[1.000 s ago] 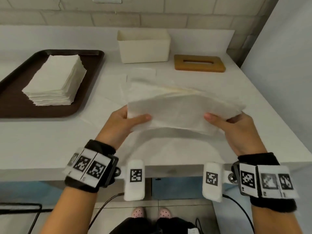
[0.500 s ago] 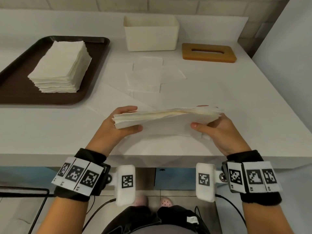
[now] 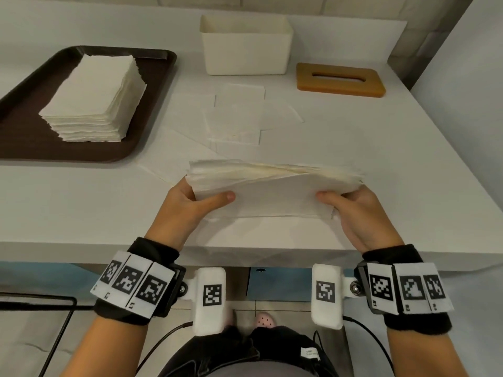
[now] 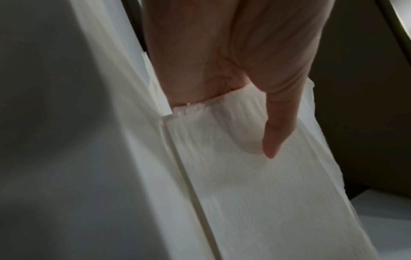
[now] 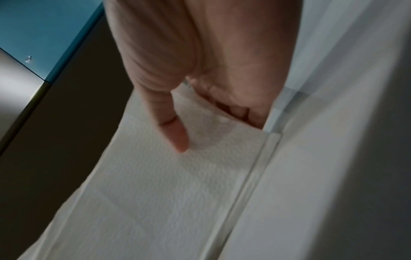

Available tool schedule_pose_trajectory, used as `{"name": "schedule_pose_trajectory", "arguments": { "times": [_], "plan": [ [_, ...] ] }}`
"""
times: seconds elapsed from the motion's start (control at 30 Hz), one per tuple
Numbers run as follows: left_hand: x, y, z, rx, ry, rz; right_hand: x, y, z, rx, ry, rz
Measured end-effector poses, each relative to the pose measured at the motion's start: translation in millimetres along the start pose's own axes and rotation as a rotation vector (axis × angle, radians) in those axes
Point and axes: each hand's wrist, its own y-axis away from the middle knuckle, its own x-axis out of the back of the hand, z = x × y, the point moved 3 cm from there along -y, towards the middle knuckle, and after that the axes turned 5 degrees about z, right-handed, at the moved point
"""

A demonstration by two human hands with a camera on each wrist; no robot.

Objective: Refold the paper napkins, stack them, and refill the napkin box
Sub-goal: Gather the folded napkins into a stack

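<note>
I hold a thick bundle of white paper napkins (image 3: pixel 275 183) upright on its long edge near the table's front. My left hand (image 3: pixel 190 198) grips its left end, thumb on the near face; my right hand (image 3: pixel 351 200) grips the right end the same way. The wrist views show each thumb pressed on the napkin bundle (image 4: pixel 255 184) (image 5: pixel 155 184), the other fingers hidden behind it. The empty cream napkin box (image 3: pixel 246 46) stands at the back centre, its brown slotted lid (image 3: pixel 340 80) lying to its right. Several loose flat napkins (image 3: pixel 236 118) lie between box and bundle.
A dark brown tray (image 3: pixel 24 142) at the back left carries a tall stack of folded napkins (image 3: pixel 95 96). The white table (image 3: pixel 381 159) ends at a wall on the right. Tiled wall runs behind the box.
Both hands have drawn the bundle toward the front edge and lowered it onto the table, and squared its ends; the loose napkins behind are now uncovered.
</note>
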Motion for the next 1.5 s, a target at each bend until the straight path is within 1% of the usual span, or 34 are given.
{"name": "schedule_pose_trajectory", "arguments": {
  "times": [0.07, 0.13, 0.27, 0.37, 0.43, 0.5, 0.6, 0.67, 0.73, 0.9, 0.97, 1.07, 1.2, 1.27, 1.37, 1.43, 1.5],
  "plan": [
    [-2.2, -1.1, 4.0, -0.004, -0.003, 0.051, -3.9, -0.8, -2.9, -0.001, -0.021, 0.007],
    [-4.1, -4.4, 9.1, -0.042, -0.005, 0.064, -6.7, -2.2, -7.2, 0.025, -0.026, 0.005],
    [-3.7, -6.6, 16.8, -0.1, -0.007, -0.023, -1.7, -4.3, -15.0, 0.086, -0.064, 0.019],
    [0.8, -9.2, 8.0, -0.068, -0.016, -0.048, 0.4, -5.0, -9.9, 0.067, 0.003, 0.005],
    [0.2, -11.8, 2.0, -0.022, -0.015, -0.046, -1.7, -5.3, -5.2, 0.044, 0.057, 0.007],
    [-2.1, -14.6, 0.9, 0.002, -0.01, -0.018, -5.4, -6.1, -4.3, 0.019, 0.045, 0.019],
    [-5.9, -19.5, 11.1, -0.024, 0.023, 0.019, -7.6, -8.3, -12.9, 0.031, -0.025, 0.062],
    [-8.7, -22.1, 19.5, -0.076, 0.036, -0.015, -5.3, -10.3, -19.5, 0.06, -0.09, 0.072],
    [-8.9, -23.8, 20.9, -0.092, 0.037, -0.051, -2.4, -11.4, -20.2, 0.067, -0.117, 0.071],
    [-8.1, -21.3, 7.1, -0.039, 0.001, -0.055, -2.8, -11.8, -6.4, 0.026, 0.017, 0.073],
    [-10.5, -20.3, 5.7, -0.046, -0.028, -0.04, -4.6, -13.0, -4.6, 0.024, 0.043, 0.075],
    [-15.6, -19.4, 7.7, -0.06, -0.044, -0.04, -7.8, -14.7, -5.4, 0.015, 0.03, 0.088],
    [-14.1, -17.7, 18.0, -0.082, -0.068, -0.05, -9.0, -16.2, -12.6, 0.04, -0.048, 0.083],
    [-9.8, -17.3, 18.9, -0.053, -0.085, -0.071, -5.7, -18.5, -12.4, 0.038, -0.046, 0.083],
    [-6.3, -17.9, 11.6, 0.061, -0.179, -0.068, -4.8, -21.9, -7.3, -0.001, 0.068, 0.053],
    [-9.4, -17.9, 10.8, 0.071, -0.274, -0.062, -7.6, -23.2, -5.6, -0.029, 0.117, 0.039],
    [-12.2, -18.4, 14.2, 0.07, -0.296, -0.036, -9.1, -24.4, -9.6, -0.017, 0.097, 0.062]
  ]
}}
